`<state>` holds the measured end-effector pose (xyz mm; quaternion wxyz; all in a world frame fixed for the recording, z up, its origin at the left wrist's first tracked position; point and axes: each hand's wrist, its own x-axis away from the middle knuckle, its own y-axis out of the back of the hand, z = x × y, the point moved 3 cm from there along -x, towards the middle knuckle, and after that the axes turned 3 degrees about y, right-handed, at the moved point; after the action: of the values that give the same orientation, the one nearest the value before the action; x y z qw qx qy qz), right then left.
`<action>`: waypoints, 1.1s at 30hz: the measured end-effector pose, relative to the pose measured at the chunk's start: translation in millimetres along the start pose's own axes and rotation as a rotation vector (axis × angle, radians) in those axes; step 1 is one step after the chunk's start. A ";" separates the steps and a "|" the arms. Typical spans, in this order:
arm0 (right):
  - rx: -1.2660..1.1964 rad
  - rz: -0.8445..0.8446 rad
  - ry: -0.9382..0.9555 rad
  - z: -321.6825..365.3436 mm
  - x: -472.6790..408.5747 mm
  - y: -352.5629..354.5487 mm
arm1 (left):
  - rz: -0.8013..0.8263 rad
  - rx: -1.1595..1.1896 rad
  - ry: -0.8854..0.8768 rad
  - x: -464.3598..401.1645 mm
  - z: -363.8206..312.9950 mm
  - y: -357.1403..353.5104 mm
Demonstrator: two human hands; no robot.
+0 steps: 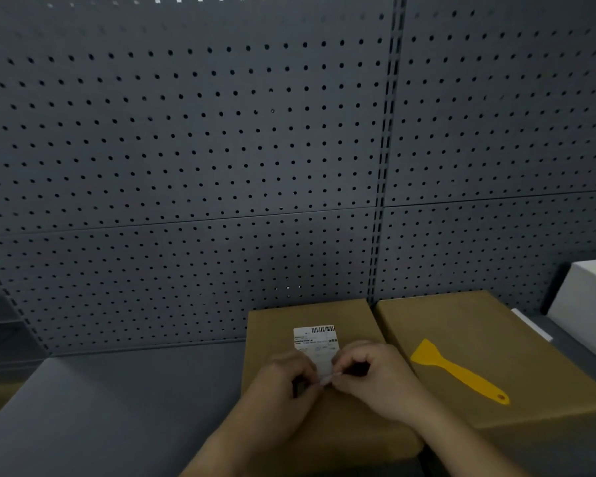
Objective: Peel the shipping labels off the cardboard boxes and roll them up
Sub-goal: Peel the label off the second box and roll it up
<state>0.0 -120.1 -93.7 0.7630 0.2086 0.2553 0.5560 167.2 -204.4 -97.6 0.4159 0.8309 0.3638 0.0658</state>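
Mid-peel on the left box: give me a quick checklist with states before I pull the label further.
1. Both hands, left hand and right hand, pinch the label's near edge: ok.
2. Near edge lifted off the left box: ok.
3. Far end with barcode flat on the box: ok.
4. Label untorn: cannot tell, hands hide part.
5. Scraper in reach on the right box: ok.
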 end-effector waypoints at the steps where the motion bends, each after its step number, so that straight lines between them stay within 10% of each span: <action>1: 0.017 0.022 0.006 1.0 -1.1 0.8 | 0.000 -0.008 -0.009 0.0 -0.2 -0.6; 33: 0.076 0.172 0.059 -1.3 -17.2 3.4 | -0.079 0.015 0.107 -0.3 4.8 2.0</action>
<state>-7.7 -135.5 -90.0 0.6959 0.2423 0.2798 0.6154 170.1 -208.5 -99.2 0.3919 0.8143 0.4186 0.0905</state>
